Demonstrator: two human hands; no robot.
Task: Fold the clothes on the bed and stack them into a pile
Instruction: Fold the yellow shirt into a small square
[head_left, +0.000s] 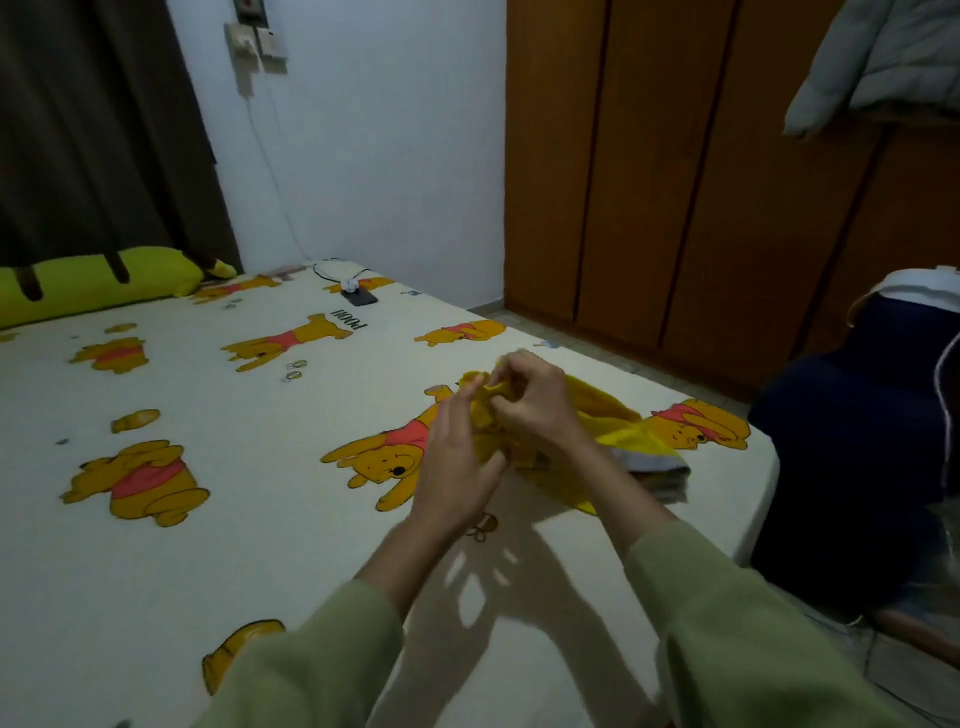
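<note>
While my left hand (457, 457) and right hand (530, 400) each pinched the yellow garment (618, 431), bunched near the bed (260, 519) edge atop a folded pile (670, 480), I logged it: light, limp, best taken by its hem corners; phone (359, 297) beyond.

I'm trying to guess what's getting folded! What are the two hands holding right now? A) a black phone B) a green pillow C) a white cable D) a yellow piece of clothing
D: both the left hand and the right hand have fingers closed on the yellow garment, bunched near the bed's right edge.
</note>
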